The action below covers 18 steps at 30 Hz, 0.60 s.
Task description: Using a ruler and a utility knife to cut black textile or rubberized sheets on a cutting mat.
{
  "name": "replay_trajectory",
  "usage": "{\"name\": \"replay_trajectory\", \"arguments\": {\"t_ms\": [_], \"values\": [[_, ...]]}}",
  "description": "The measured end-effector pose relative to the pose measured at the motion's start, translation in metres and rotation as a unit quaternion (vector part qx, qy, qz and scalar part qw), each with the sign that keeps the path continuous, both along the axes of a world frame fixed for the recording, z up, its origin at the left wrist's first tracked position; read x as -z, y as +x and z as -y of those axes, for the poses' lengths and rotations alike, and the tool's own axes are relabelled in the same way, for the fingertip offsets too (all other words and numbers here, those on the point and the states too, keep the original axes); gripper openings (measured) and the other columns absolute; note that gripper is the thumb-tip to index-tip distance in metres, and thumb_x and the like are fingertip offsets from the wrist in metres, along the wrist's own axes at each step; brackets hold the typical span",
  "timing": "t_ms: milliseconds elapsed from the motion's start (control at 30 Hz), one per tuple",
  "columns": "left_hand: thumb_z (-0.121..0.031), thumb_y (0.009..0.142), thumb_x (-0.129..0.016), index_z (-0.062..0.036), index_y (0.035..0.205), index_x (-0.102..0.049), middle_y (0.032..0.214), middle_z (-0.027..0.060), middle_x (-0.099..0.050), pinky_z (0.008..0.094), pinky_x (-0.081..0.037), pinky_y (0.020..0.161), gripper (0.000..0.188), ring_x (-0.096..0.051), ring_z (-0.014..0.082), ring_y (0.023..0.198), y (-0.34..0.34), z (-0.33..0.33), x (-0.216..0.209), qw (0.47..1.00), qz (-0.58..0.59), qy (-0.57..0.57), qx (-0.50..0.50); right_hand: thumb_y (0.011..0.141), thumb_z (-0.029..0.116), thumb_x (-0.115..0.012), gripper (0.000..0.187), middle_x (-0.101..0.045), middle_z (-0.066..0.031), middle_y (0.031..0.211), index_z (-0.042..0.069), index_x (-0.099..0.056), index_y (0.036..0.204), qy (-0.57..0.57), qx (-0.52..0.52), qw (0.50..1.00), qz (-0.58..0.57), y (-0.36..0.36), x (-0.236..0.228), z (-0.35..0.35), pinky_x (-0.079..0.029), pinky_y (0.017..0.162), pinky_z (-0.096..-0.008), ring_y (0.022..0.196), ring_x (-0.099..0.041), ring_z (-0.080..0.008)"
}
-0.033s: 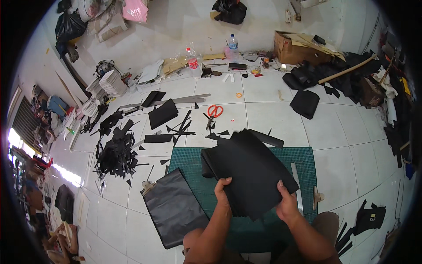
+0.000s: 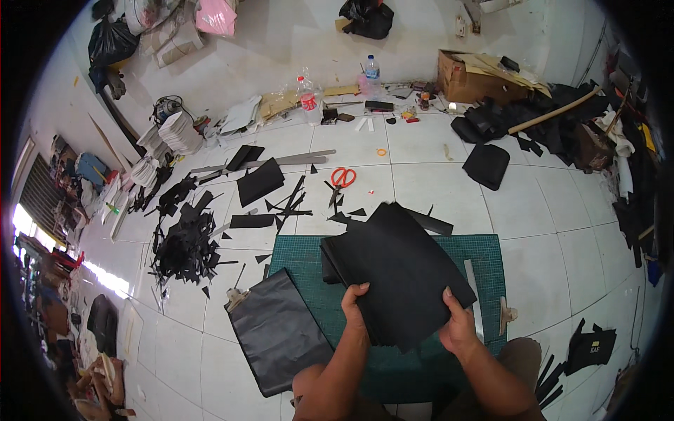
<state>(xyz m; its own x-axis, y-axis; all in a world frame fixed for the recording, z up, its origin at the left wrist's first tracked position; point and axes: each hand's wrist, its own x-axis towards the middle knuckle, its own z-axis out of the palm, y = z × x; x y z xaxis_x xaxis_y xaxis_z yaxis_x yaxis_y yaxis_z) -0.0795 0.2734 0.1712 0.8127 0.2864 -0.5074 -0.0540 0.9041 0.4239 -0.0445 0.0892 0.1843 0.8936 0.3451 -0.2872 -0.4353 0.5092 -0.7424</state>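
Observation:
Both hands grip a thick stack of black fabric sheets (image 2: 407, 274) above the green cutting mat (image 2: 491, 252). My left hand (image 2: 355, 309) is closed on its left edge, thumb on top. My right hand (image 2: 460, 326) holds the lower right edge, thumb also on top, with the fingers underneath hidden. Under the stack's left side, more black layers show. A metal ruler (image 2: 479, 319) lies on the mat beside my right hand. Left of the mat, partly over it, rests a black sheet on a clipboard (image 2: 281, 333) with a metal clip.
Orange-handled scissors (image 2: 342, 178) lie beyond the mat among black offcuts. A heap of black scraps (image 2: 186, 245) sits at left. Long metal rulers (image 2: 295, 159) and a folded black piece (image 2: 261, 181) lie farther off. A cardboard box (image 2: 470, 77) and bottles (image 2: 309, 102) stand by the wall.
The stack's far edge has shifted slightly and looks more even, with fewer jagged layers showing. Both hands keep their hold in nearly the same place.

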Motion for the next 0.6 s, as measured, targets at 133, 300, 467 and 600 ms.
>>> {"name": "replay_trajectory", "arguments": {"t_ms": [133,300,467,600], "values": [[-0.021,0.068,-0.056,0.0067,0.115,-0.054,0.105,0.0204,-0.061,0.0461,-0.051,0.087,0.055,-0.061,0.0349,0.095,-0.003,-0.006,0.012,0.998,0.067,-0.021,-0.006,0.092,0.025,-0.060,0.052,-0.051,-0.0100,0.133,0.004,-0.043,0.136,0.085,-0.051,0.990,-0.099,0.002,0.007,0.004,-0.038,0.105,-0.0444,0.122,-0.050,-0.0261],[-0.020,0.068,-0.056,0.0063,0.116,-0.054,0.104,0.0202,-0.062,0.0458,-0.052,0.086,0.055,-0.062,0.0344,0.093,-0.005,-0.004,0.008,0.998,0.063,-0.026,-0.002,0.091,0.024,-0.060,0.052,-0.052,-0.0093,0.133,0.006,-0.044,0.136,0.076,-0.065,0.987,-0.122,0.001,0.009,0.006,-0.039,0.104,-0.0450,0.121,-0.051,-0.0264],[-0.023,0.071,-0.058,0.0051,0.115,-0.055,0.102,0.0191,-0.062,0.0446,-0.052,0.085,0.052,-0.062,0.0331,0.092,-0.004,-0.008,0.009,0.999,0.050,-0.014,0.008,0.090,0.019,-0.061,0.049,-0.053,-0.0099,0.130,0.006,-0.046,0.134,0.045,-0.030,0.995,-0.084,0.010,0.009,0.011,-0.045,0.099,-0.0437,0.117,-0.054,-0.0260],[-0.026,0.074,-0.059,0.0049,0.113,-0.056,0.103,0.0184,-0.063,0.0426,-0.052,0.084,0.050,-0.062,0.0323,0.091,0.000,-0.014,0.002,0.997,-0.003,0.056,-0.045,0.088,0.018,-0.063,0.050,-0.054,-0.0096,0.130,0.006,-0.046,0.134,0.040,0.034,0.997,-0.053,0.025,0.012,0.025,-0.046,0.098,-0.0432,0.116,-0.055,-0.0260]]}}
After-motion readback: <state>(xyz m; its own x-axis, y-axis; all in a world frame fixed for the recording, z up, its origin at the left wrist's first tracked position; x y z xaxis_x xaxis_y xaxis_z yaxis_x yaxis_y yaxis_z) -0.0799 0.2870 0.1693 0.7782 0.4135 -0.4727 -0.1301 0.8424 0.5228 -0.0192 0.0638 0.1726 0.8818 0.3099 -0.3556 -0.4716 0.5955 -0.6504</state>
